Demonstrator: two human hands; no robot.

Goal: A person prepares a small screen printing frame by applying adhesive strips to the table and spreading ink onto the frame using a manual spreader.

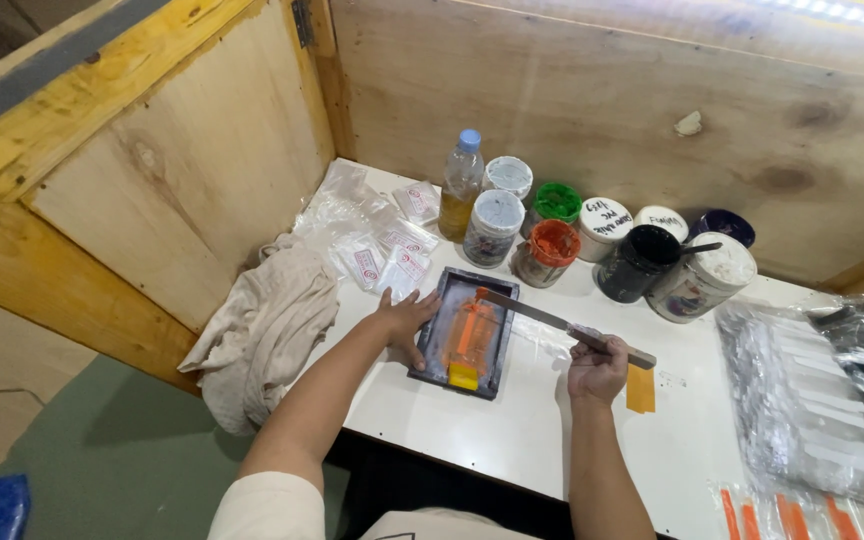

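Left hand [404, 322] lies flat, fingers spread; right hand [597, 368] is clenched.

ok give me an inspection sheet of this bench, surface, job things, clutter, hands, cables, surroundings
surface: white table, boxed in by plywood walls.
job's things: dark framed screen streaked with orange ink; long flat spatula, its tip over the screen.
clutter: row of paint jars, several open; bottle of yellow liquid; small plastic bags; beige rag hanging off the table edge; wrapped stock at right.
grippers: left hand pressing on the screen's left edge; right hand gripping the spatula handle.
cables: nothing seen.
surroundings: green floor, blue object on it.
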